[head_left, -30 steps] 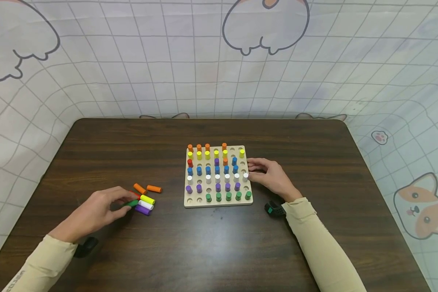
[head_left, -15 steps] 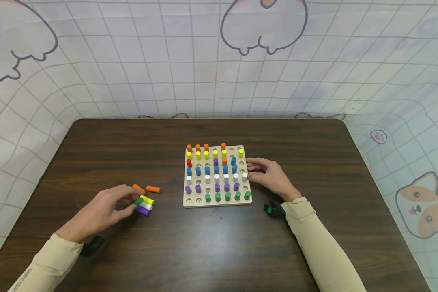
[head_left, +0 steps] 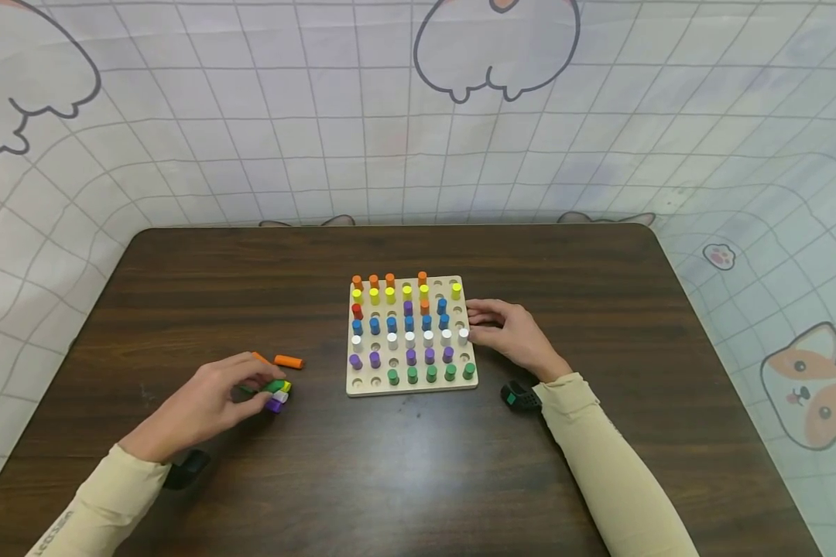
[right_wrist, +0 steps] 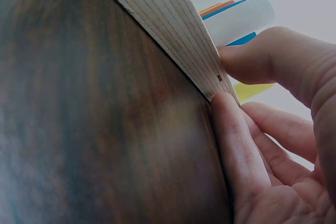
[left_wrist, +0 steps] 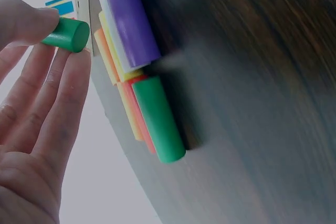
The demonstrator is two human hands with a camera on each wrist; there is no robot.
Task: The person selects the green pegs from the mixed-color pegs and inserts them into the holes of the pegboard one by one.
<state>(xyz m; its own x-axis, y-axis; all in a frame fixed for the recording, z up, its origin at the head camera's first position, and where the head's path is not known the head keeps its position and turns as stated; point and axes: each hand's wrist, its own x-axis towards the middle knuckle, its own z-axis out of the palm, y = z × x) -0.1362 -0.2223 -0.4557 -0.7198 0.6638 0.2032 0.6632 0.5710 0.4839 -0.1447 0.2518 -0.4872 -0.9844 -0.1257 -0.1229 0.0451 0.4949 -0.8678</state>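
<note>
In the head view my left hand (head_left: 212,394) is at the left, above a small group of loose pegs. Its thumb and fingertips pinch a green peg (left_wrist: 76,35), lifted clear of the tabletop. A second green peg (left_wrist: 158,120) lies below the hand in the left wrist view, with a purple peg (left_wrist: 131,19) nearby. White, yellow, red and orange pegs are partly hidden beside them. A wooden pegboard (head_left: 365,374) with rows of coloured pegs lies mid-table. My right hand (head_left: 519,336) holds its right edge, thumb at the top edge and a finger against the side.
One orange peg (head_left: 289,362) lies slightly apart, between the loose group and the board. The dark wooden table (head_left: 418,464) meets a grid-patterned cloth backdrop (head_left: 320,139) at the back and sides. Some holes in the board hold no peg.
My left hand has lifted the green peg and moved slightly right, over the loose pegs, now covering more of them. The right hand stays at the board's edge. The head view has shifted slightly.
</note>
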